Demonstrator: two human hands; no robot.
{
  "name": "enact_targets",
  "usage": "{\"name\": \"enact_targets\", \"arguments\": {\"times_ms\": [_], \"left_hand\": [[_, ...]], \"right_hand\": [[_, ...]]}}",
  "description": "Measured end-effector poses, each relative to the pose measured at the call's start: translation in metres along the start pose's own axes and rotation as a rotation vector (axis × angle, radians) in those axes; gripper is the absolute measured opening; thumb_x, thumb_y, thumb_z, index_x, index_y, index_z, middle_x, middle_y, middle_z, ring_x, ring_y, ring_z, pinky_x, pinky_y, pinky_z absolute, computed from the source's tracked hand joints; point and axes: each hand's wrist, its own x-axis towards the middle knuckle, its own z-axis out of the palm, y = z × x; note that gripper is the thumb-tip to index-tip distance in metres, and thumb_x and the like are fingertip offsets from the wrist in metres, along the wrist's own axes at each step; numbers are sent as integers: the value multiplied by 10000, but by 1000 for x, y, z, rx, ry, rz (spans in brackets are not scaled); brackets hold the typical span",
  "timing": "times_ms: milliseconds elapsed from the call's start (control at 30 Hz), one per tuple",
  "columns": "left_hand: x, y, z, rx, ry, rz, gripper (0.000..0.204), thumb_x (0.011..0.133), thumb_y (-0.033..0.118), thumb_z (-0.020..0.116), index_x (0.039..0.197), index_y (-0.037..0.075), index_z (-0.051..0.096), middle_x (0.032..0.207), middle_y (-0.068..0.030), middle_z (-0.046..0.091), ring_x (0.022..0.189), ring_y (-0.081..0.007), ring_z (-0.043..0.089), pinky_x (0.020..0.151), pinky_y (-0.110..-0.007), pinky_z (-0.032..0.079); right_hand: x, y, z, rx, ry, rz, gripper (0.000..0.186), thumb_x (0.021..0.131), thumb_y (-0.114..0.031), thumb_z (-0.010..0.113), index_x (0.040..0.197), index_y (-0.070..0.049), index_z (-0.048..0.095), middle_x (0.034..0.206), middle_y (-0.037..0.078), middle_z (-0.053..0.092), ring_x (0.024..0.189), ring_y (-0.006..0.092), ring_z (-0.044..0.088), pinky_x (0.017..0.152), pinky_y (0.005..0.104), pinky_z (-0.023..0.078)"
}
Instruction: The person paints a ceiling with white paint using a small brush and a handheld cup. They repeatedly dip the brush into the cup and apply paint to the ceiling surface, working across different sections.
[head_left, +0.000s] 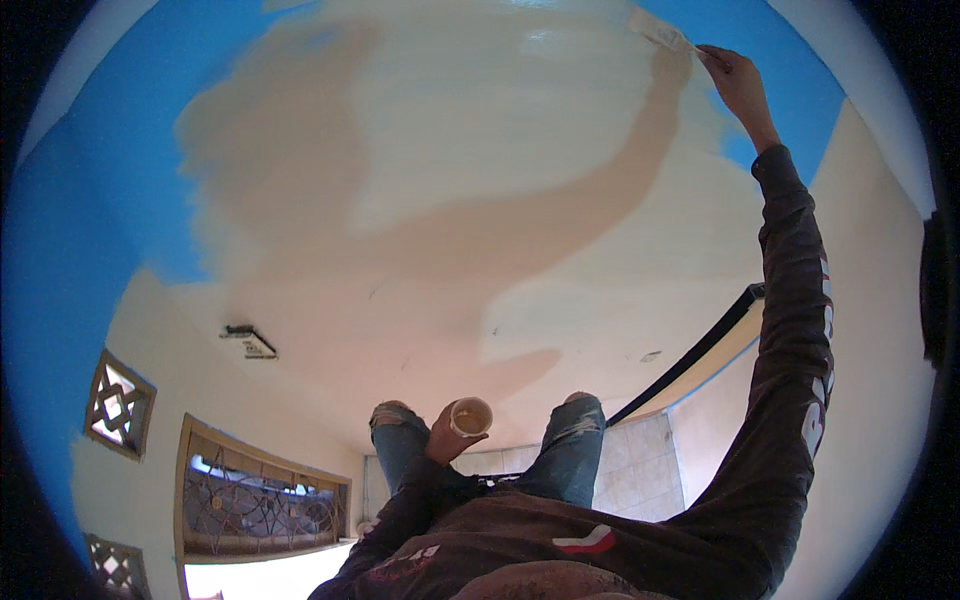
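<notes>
Two grips are occupied: the left hand (446,441) curls around a round white cup (455,418) of pale liquid, and the right hand (738,88) pinches a flat, pale-bristled paintbrush (666,36) well above and right of the cup. The brush is probably light, soft-tipped and slick where wet, best held by its handle; the cup looks thin-walled, best held gently round its side. Knees in torn blue jeans (572,455) crowd the cup; a long black-edged board (690,352) juts out to its right.
</notes>
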Motion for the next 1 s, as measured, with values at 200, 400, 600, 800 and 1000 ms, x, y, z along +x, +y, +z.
{"name": "enact_targets", "arguments": {"times_ms": [200,400,600,800,1000], "left_hand": [[0,14,-3,15,15,-71,847,624,312,961,1299,27,537,1217,-151,656,1137,-291,647,967,-408,534],[-4,10,-4,53,33,-87,849,631,308,958,1309,29,530,1225,-160,653,1146,-294,643,973,-412,531],[-1,20,-3,20,-16,-98,813,642,254,953,1305,41,534,1239,-144,657,1160,-271,639,993,-411,527],[3,15,0,9,5,-31,840,617,302,966,1289,31,541,1207,-167,664,1118,-300,660,942,-408,552],[1,18,-2,40,17,-45,847,615,323,967,1282,22,540,1204,-175,666,1120,-307,659,941,-413,552]], "right_hand": [[-27,68,-33,-226,62,36,320,976,-320,625,1166,-82,726,924,173,742,843,246,731,747,359,554],[-41,91,-58,-418,78,98,269,963,-263,600,1080,-66,741,945,202,721,865,368,698,757,437,556],[-30,76,-28,-609,105,-74,210,852,-116,599,939,31,722,870,243,691,848,393,664,770,481,552],[8,-48,57,-329,326,-221,153,815,15,489,860,81,620,811,286,618,785,439,609,919,529,475],[26,-191,59,-582,153,-208,174,859,-36,519,848,80,648,808,243,648,737,367,635,916,470,492]]}}
